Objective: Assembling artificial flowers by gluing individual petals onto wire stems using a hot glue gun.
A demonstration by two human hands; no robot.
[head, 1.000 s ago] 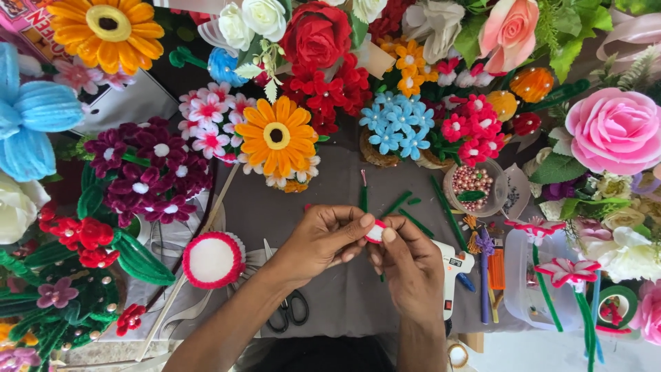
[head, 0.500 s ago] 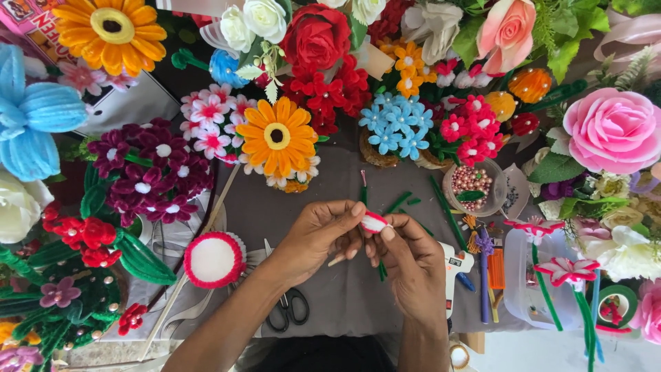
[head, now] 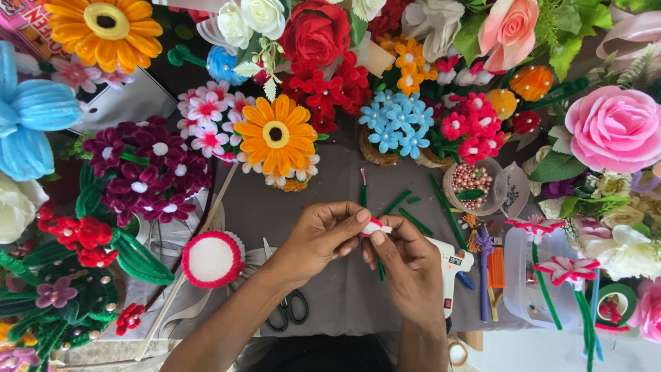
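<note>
Both hands' grip closed on red-white petal [head: 376, 226], L hand [head: 322, 241], R hand [head: 406, 265], petal btwn fingertips

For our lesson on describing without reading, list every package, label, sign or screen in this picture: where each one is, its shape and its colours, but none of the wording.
Pink printed package: top left corner, behind the orange flower, flat, with pale lettering.
Label on the glue gun: small dark rectangular sticker on the white body, just right of the right hand.
No signs or screens are in view.
</note>
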